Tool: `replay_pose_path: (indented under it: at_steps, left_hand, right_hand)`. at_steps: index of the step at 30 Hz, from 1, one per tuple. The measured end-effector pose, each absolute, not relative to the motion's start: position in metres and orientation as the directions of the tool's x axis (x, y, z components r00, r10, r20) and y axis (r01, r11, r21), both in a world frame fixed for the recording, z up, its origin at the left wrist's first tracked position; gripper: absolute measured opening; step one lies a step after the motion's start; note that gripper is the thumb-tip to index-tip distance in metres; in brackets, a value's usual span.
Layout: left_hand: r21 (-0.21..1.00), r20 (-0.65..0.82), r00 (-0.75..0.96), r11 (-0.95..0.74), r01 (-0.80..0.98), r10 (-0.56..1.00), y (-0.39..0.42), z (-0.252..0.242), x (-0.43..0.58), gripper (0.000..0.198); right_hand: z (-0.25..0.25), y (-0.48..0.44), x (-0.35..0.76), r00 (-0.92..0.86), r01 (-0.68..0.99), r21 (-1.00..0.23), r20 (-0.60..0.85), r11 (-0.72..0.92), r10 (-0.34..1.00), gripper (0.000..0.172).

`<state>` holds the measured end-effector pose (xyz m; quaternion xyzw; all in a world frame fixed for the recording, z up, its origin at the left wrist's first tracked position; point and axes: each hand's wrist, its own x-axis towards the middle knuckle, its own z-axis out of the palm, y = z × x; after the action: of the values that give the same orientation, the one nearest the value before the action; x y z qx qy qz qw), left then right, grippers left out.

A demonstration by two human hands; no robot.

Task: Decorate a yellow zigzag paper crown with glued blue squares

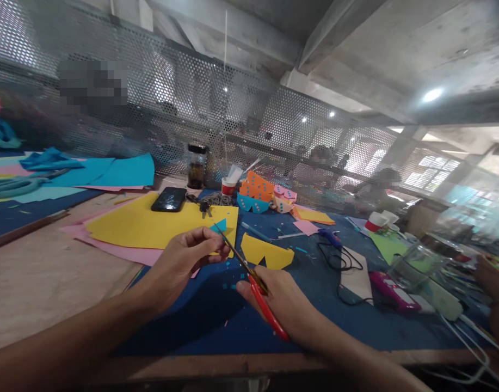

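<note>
My left hand (196, 247) pinches a small piece of blue paper (221, 225) between thumb and fingers. In my right hand (279, 294) is a pair of scissors (269, 313) with red handles, its blades pointing up and left at the blue paper. Whether the blades are fully closed is hard to see. Tiny blue paper squares (225, 286) lie scattered on the dark blue mat below. Just beyond my right hand rests a yellow paper cutout (268, 250) with a notch in its lower edge.
Yellow sheets (130, 226) lie at left, bearing a phone (168, 199) and keys (205, 208). Behind stand a dark jar (196, 169) and orange dotted cutouts (255, 188). A glue gun (330, 238) with a black cord and a glass jar (423, 261) lie right. Another person's arm (494, 288) shows there.
</note>
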<state>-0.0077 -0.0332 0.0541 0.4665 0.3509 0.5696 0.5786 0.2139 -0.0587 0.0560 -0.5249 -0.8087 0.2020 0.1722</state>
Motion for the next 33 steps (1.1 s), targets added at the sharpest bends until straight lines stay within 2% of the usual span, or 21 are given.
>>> replay_pose_path:
  at_steps: [8,11,14,17,21,33]
  left_hand:
    - [0.943,0.103,0.146,-0.050,-0.328,0.984,-0.036,0.057,-0.008,0.027]
    - [0.953,0.061,0.161,-0.010,-0.303,0.985,-0.037,0.059,-0.007,0.027]
    - [0.960,0.022,0.175,0.028,-0.280,0.984,-0.037,0.058,-0.006,0.028]
    - [0.970,0.039,0.210,0.013,-0.243,0.977,-0.035,0.054,-0.005,0.025]
    - [0.986,0.092,0.229,-0.056,-0.157,0.969,-0.034,0.050,-0.006,0.023]
    - [0.990,0.141,0.252,-0.134,-0.044,0.957,-0.035,0.055,-0.003,0.025]
  right_hand:
    - [0.055,-0.059,0.216,-0.394,0.746,-0.563,0.058,0.356,0.917,0.039]
    - [0.055,-0.058,0.218,-0.389,0.660,-0.676,0.064,0.326,0.919,0.038]
    - [0.061,-0.054,0.215,-0.366,0.485,-0.840,0.056,0.242,0.929,0.038]
    - [0.071,-0.047,0.207,-0.341,0.332,-0.917,0.104,0.223,0.934,0.036]
    - [0.079,-0.036,0.195,-0.326,0.255,-0.924,0.195,0.284,0.925,0.036]
    - [0.079,-0.033,0.189,-0.359,0.182,-0.957,0.147,0.224,0.922,0.043]
